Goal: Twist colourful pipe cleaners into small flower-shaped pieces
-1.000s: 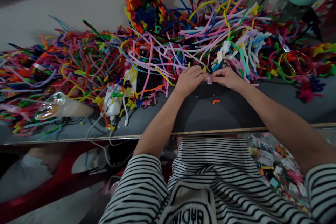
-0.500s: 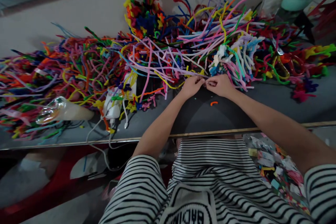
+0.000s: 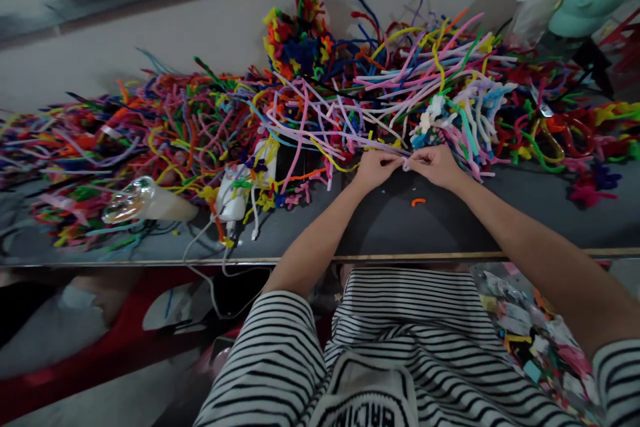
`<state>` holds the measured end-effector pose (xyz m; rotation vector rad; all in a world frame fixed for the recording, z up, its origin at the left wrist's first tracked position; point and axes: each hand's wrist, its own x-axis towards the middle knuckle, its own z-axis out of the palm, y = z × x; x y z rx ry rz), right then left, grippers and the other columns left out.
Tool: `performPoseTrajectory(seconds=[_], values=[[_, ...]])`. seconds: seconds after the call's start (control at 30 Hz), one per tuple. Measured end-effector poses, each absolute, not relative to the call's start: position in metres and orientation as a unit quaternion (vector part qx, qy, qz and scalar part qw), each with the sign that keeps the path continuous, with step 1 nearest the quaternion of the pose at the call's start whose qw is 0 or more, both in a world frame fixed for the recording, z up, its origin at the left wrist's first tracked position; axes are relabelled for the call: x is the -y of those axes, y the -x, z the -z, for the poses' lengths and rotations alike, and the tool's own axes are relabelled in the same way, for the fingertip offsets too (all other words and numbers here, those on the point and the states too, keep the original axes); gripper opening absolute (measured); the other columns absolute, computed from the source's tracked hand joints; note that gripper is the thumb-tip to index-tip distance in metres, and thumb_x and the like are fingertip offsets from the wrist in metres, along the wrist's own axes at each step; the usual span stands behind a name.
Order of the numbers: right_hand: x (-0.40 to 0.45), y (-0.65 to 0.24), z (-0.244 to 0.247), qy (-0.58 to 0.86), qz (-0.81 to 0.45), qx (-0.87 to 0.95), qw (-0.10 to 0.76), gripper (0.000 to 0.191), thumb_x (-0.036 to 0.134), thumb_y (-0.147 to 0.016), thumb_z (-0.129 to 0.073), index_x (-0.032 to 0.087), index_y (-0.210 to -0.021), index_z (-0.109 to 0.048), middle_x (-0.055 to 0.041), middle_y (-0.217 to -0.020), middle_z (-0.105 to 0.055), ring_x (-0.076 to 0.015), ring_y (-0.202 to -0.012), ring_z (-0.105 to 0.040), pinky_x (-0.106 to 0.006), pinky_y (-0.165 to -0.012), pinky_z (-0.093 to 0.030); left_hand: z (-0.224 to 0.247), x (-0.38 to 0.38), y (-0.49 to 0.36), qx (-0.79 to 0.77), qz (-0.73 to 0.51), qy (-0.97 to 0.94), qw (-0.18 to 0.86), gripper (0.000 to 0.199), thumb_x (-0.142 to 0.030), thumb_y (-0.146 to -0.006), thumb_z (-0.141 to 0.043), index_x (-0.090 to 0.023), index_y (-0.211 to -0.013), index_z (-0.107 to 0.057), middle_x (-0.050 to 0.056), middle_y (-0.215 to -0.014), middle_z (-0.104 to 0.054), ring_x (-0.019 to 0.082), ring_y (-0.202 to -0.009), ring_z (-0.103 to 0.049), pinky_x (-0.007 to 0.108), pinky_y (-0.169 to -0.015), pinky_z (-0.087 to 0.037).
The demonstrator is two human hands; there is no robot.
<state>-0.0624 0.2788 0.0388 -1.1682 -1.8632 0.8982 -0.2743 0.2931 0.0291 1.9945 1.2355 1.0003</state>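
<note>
Left hand (image 3: 376,170) and right hand (image 3: 437,166) are pinching a small pale-purple pipe cleaner (image 3: 406,163) between their fingertips, over the grey table (image 3: 450,230). An orange scrap (image 3: 419,201) is lying nearer the body; a colourful pile (image 3: 330,113) is spreading behind.

The left forearm (image 3: 321,233) and right forearm (image 3: 520,227) stretch forward, slanting inward toward each other. The left hand (image 3: 379,169) and right hand (image 3: 436,165) are bent in pinches, backs upward, their tips nearly meeting ahead of the torso (image 3: 400,333).
</note>
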Motion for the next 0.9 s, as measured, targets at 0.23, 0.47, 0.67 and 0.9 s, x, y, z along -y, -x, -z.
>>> performPoseTrajectory(seconds=[0.23, 0.47, 0.67, 0.9], values=[[-0.277, 0.062, -0.043, 0.458, -0.313, 0.740, 0.379, 0.026, 0.040, -0.083, -0.067, 0.018, -0.076, -0.078, -0.0036, -0.065, -0.067, -0.0151, -0.060, -0.053, -0.031, -0.062, -0.038, -0.033, -0.280, 0.265, -0.459, -0.298, -0.824, 0.150, 0.026, -0.030, -0.101, -0.061, -0.018, -0.089, -0.081, 0.008, -0.088, -0.082, 0.021, -0.083, -0.075, 0.033, -0.078, -0.055], [-0.279, 0.064, -0.042, 0.479, -0.325, 0.702, 0.414, 0.034, 0.048, -0.082, -0.070, 0.015, -0.077, -0.078, -0.0036, -0.065, -0.066, -0.0144, -0.061, -0.052, -0.030, -0.062, -0.038, -0.030, -0.285, 0.263, -0.434, -0.302, -0.837, 0.138, 0.031, -0.027, -0.107, -0.049, -0.016, -0.093, -0.075, 0.008, -0.090, -0.079, 0.019, -0.084, -0.072, 0.031, -0.079, -0.054], [-0.280, 0.066, -0.046, 0.458, -0.447, 0.629, 0.441, 0.038, 0.054, -0.073, -0.078, 0.017, -0.069, -0.075, 0.0010, -0.053, -0.054, -0.0095, -0.051, -0.039, -0.028, -0.052, -0.027, -0.035, -0.284, 0.270, -0.406, -0.292, -0.864, -0.060, 0.035, -0.035, -0.110, -0.044, -0.016, -0.119, -0.073, 0.012, -0.106, -0.079, 0.023, -0.101, -0.072, 0.037, -0.091, -0.052], [-0.282, 0.064, -0.049, 0.448, -0.511, 0.617, 0.396, 0.028, 0.046, -0.070, -0.076, 0.018, -0.069, -0.075, 0.0049, -0.046, -0.045, -0.0077, -0.046, -0.032, -0.029, -0.051, -0.021, -0.042, -0.286, 0.273, -0.363, -0.226, -0.896, -0.121, 0.038, -0.035, -0.110, -0.041, -0.016, -0.112, -0.074, 0.015, -0.103, -0.078, 0.026, -0.105, -0.071, 0.039, -0.089, -0.052]])
